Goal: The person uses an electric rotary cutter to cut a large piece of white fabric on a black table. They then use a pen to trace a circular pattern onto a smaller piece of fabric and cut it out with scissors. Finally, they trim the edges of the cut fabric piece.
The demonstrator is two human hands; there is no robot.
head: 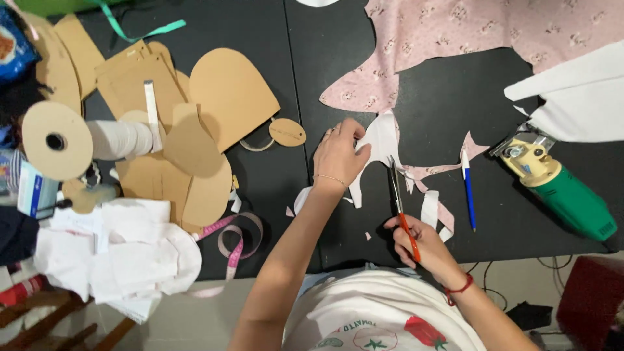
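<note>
My left hand (339, 155) presses down on a small white fabric piece (382, 140) on the black table (260, 19), fingers pinching its edge. My right hand (419, 244) grips red-handled scissors (398, 201), whose blades point away from me toward the white piece. Pink and white fabric scraps (434, 209) lie around the scissors. A large pink printed fabric (455, 32) with cut-out gaps spreads across the far right of the table.
A blue pen (468, 192) and a green-and-yellow electric cutter (559, 188) lie to the right, beside white fabric (578, 97). Cardboard patterns (195, 110), a white tape roll (120, 138), a pink measuring tape (234, 240) and stacked white pieces (130, 253) fill the left.
</note>
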